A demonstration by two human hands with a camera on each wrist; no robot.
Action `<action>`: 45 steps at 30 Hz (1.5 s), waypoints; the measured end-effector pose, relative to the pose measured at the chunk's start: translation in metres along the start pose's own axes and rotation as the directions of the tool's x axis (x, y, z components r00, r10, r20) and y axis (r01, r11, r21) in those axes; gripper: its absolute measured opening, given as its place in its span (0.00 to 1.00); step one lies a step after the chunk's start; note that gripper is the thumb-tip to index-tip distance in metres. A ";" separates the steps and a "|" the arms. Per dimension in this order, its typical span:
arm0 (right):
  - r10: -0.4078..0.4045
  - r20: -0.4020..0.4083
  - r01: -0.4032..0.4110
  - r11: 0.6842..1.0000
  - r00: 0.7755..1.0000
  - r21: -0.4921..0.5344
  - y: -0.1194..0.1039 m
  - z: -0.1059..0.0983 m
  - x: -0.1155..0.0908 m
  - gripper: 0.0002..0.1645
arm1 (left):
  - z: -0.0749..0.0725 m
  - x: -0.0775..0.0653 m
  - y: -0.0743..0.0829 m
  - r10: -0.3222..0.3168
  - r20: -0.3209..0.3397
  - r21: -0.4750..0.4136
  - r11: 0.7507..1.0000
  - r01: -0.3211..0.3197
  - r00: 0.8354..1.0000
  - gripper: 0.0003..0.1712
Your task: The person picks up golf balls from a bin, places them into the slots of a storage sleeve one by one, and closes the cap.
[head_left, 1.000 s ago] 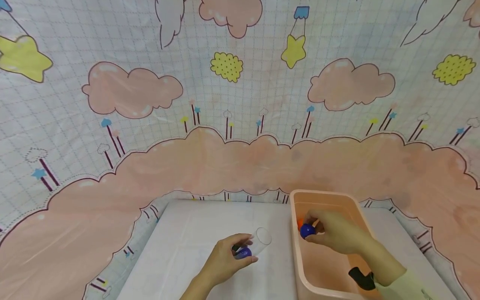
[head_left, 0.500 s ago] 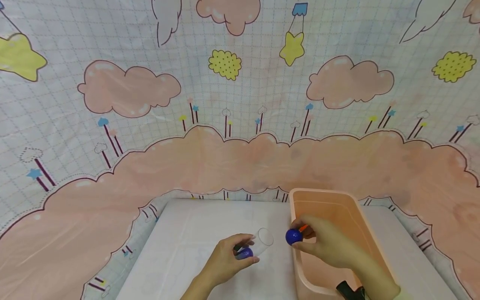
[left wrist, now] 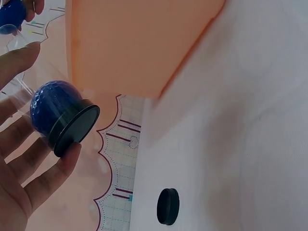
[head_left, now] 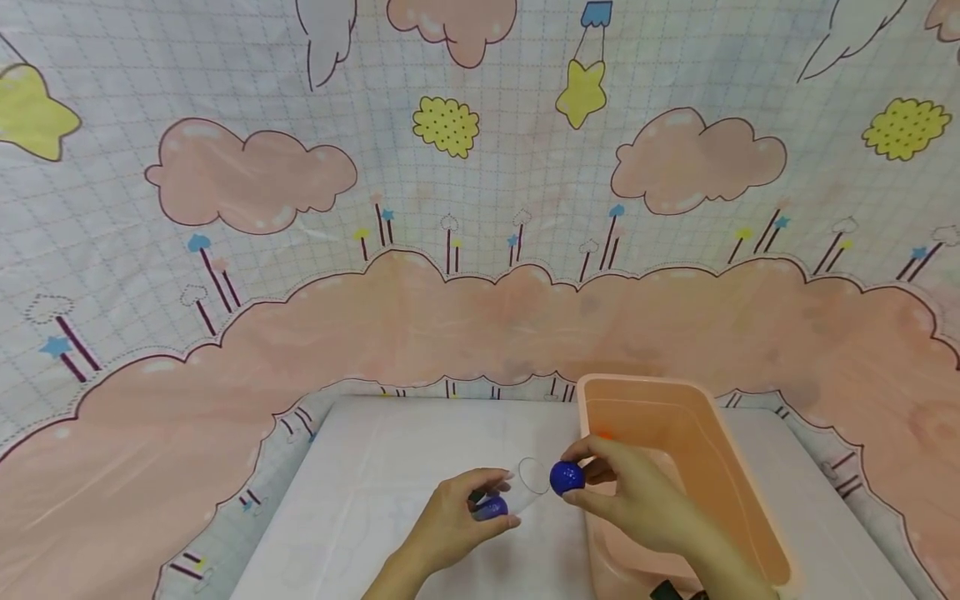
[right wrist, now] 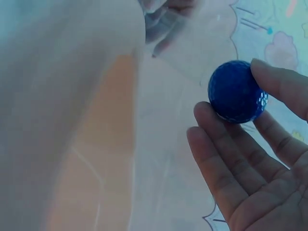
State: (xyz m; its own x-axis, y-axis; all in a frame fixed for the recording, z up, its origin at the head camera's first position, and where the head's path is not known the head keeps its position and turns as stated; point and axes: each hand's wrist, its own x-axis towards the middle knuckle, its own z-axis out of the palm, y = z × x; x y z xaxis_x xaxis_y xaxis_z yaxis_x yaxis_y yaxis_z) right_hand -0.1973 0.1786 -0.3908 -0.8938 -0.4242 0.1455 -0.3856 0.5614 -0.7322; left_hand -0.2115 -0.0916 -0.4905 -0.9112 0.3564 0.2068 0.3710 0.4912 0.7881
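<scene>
A clear tube (head_left: pixel 528 502) is held in my left hand (head_left: pixel 444 518), tilted with its open mouth toward the right. Inside its lower end sits a blue dimpled golf ball (left wrist: pixel 50 103), and a black cap (left wrist: pixel 77 129) closes that end. Between thumb and fingers, my right hand (head_left: pixel 637 498) pinches a second blue golf ball (head_left: pixel 567 477). This ball is right beside the tube's mouth; whether it touches the rim I cannot tell.
A peach plastic bin (head_left: pixel 647 381) stands on the right of the white table (head_left: pixel 405 442), below my right hand. Part of an orange thing (head_left: pixel 604 436) shows inside it. In the left wrist view, a loose black cap (left wrist: pixel 168 207) lies on the table.
My right hand has carried its golf ball leftward out of the bin to the tube's mouth. The left hand and tube have stayed nearly still.
</scene>
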 end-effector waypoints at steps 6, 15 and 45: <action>0.025 -0.024 -0.025 0.999 0.999 0.023 -0.002 0.009 0.003 0.18 | 0.002 0.000 0.001 0.020 0.003 0.019 1.000 -0.020 1.000 0.34; 0.020 -0.015 -0.019 0.999 1.000 0.046 -0.003 0.017 0.003 0.17 | 0.006 -0.001 -0.001 0.052 -0.006 0.020 0.998 -0.052 0.999 0.34; 0.061 -0.030 -0.060 0.997 0.998 0.054 0.001 0.028 0.009 0.20 | 0.008 0.003 0.004 0.078 -0.009 0.013 0.997 -0.077 0.997 0.31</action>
State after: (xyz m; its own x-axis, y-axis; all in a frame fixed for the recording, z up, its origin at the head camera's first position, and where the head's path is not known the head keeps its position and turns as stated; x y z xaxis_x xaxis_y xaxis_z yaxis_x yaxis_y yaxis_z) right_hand -0.1995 0.1548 -0.4086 -0.9222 -0.3677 0.1201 -0.3187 0.5463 -0.7746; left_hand -0.2116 -0.0821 -0.4918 -0.8812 0.3862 0.2725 0.4427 0.4724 0.7622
